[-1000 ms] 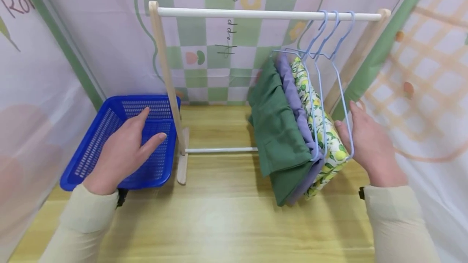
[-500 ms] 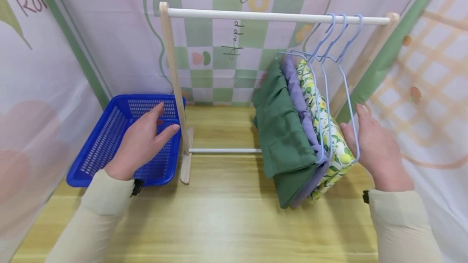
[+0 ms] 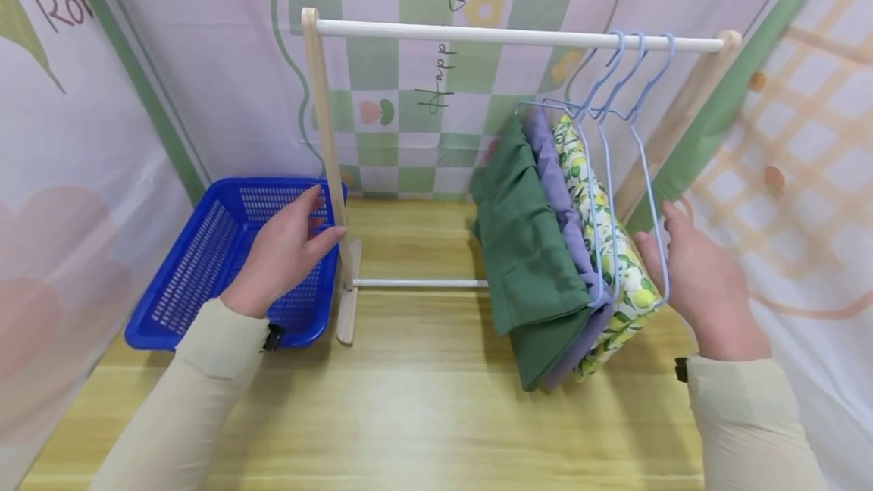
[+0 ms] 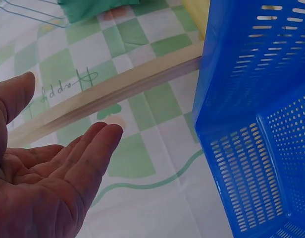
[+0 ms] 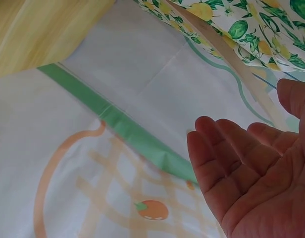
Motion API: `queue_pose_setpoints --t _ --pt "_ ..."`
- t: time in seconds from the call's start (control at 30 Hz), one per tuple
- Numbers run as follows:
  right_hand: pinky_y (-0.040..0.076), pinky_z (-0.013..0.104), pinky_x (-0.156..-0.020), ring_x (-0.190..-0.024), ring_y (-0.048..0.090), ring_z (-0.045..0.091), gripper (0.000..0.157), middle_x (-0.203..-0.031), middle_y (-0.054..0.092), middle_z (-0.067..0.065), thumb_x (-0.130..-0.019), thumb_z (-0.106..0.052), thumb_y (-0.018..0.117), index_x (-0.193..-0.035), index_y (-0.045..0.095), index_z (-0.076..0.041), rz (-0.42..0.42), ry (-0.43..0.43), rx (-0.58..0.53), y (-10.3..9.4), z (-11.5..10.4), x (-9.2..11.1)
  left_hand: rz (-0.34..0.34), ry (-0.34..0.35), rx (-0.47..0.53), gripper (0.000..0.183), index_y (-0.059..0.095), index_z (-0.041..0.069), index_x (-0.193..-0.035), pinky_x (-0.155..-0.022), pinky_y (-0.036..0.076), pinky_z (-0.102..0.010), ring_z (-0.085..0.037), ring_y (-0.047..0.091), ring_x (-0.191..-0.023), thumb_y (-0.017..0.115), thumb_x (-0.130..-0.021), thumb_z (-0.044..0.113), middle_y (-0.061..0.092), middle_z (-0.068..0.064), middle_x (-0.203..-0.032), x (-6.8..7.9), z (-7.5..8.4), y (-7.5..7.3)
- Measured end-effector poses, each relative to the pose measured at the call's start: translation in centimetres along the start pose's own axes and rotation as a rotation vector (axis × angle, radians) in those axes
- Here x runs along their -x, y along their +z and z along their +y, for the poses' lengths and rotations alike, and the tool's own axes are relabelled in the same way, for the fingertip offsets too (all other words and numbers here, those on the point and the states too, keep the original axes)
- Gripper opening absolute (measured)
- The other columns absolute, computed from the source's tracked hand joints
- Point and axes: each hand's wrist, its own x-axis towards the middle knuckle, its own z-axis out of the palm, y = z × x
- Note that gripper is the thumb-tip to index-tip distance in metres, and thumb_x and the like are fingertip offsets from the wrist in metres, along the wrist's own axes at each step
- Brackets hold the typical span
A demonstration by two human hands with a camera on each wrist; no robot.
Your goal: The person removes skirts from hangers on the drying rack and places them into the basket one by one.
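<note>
My left hand (image 3: 281,252) hovers over the blue plastic basket (image 3: 153,286), fingers extended, close to the left post (image 3: 322,120) of a wooden clothes rack. Its palm (image 4: 48,183) holds nothing in the left wrist view. On the right, my right hand (image 3: 705,279) is beside the rightmost blue wire hanger (image 3: 644,165), whose wire crosses in front of the thumb; contact cannot be told. Its relaxed fingers hold nothing in the right wrist view. A green cloth (image 3: 525,226), a purple cloth (image 3: 559,180) and a lemon-print cloth (image 3: 630,279) hang on three hangers.
The white top bar (image 3: 450,32) spans the rack, with the hangers bunched at its right end. A thin lower bar (image 3: 423,283) runs near the wooden table (image 3: 409,400). Printed fabric (image 3: 232,82) encloses the back and sides.
My left hand has moved right across the basket toward the rack's left post. The right hand stays beside the hangers. The whole head view has shifted slightly.
</note>
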Motion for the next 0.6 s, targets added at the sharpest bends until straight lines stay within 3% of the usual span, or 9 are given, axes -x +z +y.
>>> queue_pose_setpoints --t 0.23,0.6 --pt "0.052 0.069 -0.07 -0.1 0.068 0.057 0.067 -0.135 0.057 0.038 -0.11 -0.041 0.043 -0.159 0.032 0.003 0.03 -0.007 -0.007 0.0 -0.2 -0.1 -0.009 -0.017 0.03 0.082 0.018 0.0 -0.165 -0.105 0.051 -0.059 -0.042 0.058 -0.133 0.065 -0.105 0.031 0.043 -0.025 -0.159 -0.7 0.1 0.4" --pt "0.049 0.068 -0.078 -0.108 0.068 0.053 0.062 -0.135 0.061 0.033 -0.11 -0.042 0.043 -0.156 0.04 0.0 0.009 0.046 -0.027 -1.7 -0.9 -0.6 0.003 0.014 0.11 0.073 0.026 0.005 -0.164 -0.102 0.055 -0.055 -0.042 0.06 -0.132 0.065 -0.105 0.021 0.053 -0.024 -0.151 -1.3 0.1 0.6"
